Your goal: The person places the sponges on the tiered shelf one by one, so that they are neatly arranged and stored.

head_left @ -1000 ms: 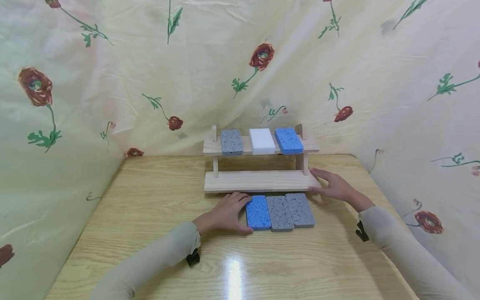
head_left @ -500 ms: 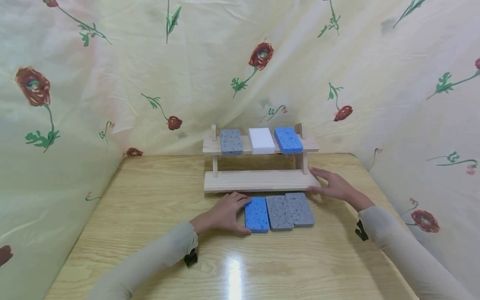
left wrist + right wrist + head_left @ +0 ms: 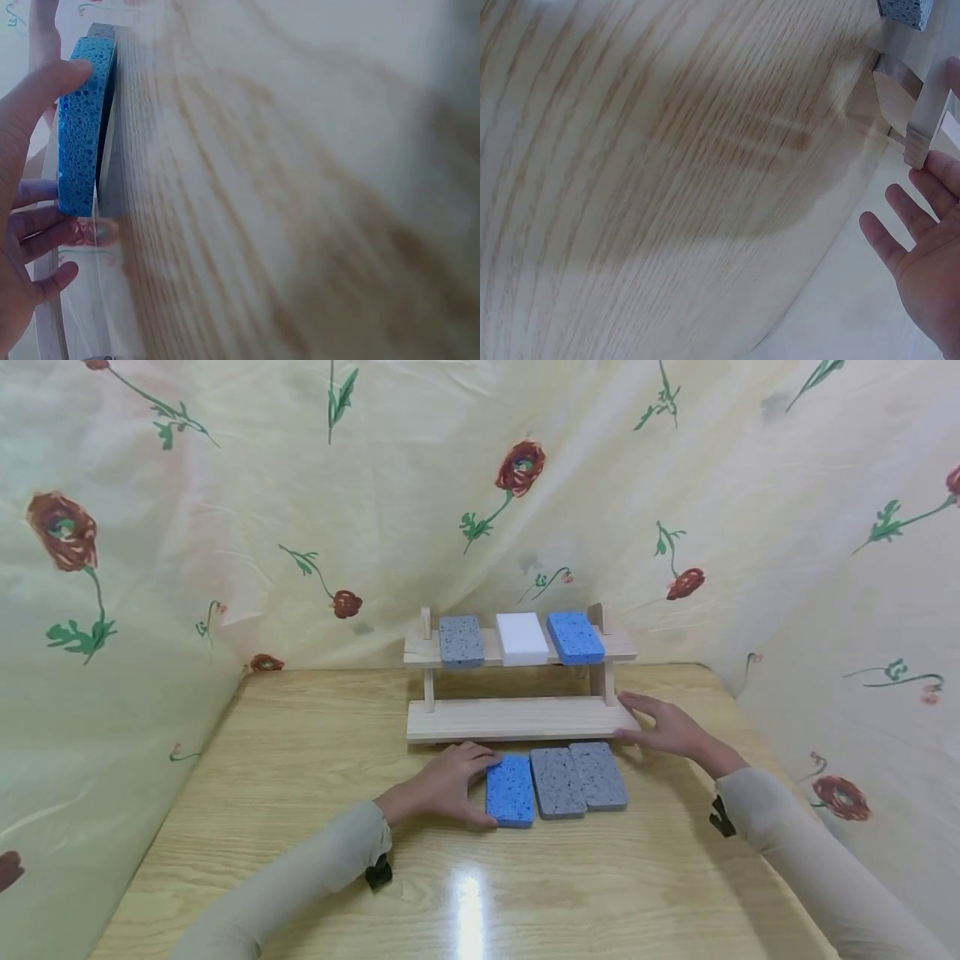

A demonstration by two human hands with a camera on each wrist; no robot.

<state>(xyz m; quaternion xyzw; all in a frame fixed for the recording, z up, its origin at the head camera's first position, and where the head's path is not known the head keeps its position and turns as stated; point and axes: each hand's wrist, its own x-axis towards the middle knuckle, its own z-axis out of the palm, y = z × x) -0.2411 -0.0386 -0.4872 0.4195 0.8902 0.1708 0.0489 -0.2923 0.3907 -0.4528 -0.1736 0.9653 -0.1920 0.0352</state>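
My left hand (image 3: 448,783) pinches a blue sponge (image 3: 510,792) across its front and back edges, thumb at the front and fingers at the back. In the left wrist view the thumb presses one end of the blue sponge (image 3: 84,142), and a dark strip shows along its underside. To its right, past a narrow gap, two grey sponges (image 3: 558,783) lie flat side by side. My right hand (image 3: 663,728) grips the right end of the lower board of a wooden two-tier shelf (image 3: 517,720). Its fingertips meet the board's end (image 3: 917,146) in the right wrist view; the other fingers are spread.
On the shelf's upper board sit a grey sponge (image 3: 462,642), a white sponge (image 3: 522,639) and another blue sponge (image 3: 575,637). Flower-printed cloth (image 3: 420,510) hangs behind and at both sides of the wood-grain table (image 3: 322,718).
My left hand has drawn the blue sponge slightly left and toward me, widening a gap beside the grey ones. The right hand keeps its hold on the shelf.
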